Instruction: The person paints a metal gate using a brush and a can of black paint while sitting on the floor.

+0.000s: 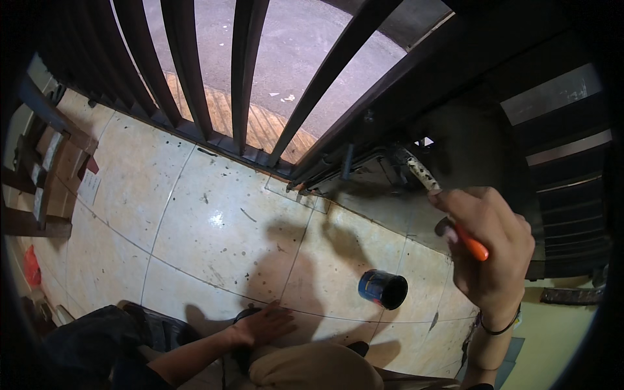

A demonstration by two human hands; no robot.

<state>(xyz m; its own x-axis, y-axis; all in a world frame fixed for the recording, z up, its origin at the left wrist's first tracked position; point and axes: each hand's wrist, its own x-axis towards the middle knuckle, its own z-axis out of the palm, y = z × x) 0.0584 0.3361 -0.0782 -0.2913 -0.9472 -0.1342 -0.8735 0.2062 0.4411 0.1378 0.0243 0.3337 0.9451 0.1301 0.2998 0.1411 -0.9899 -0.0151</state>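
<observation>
My right hand (487,239) is closed on a paintbrush (422,173) with an orange handle end and a pale, paint-spotted ferrule. The brush's dark tip is at the dark metal gate frame (363,122); shadow hides whether it touches. Below and left of that hand, an open paint can (374,286) with a dark inside and a blue label stands on the tiled floor. My left hand (268,324) is low in the view, fingers spread and holding nothing, near my knee; whether it rests on anything cannot be told.
Dark vertical bars (242,73) run along the far edge of the tiles, with grey ground beyond. Dark spots mark the tiled floor (195,243). A wooden piece of furniture (36,226) stands at the left, near a paper card (89,186) and a red plastic bag (32,265).
</observation>
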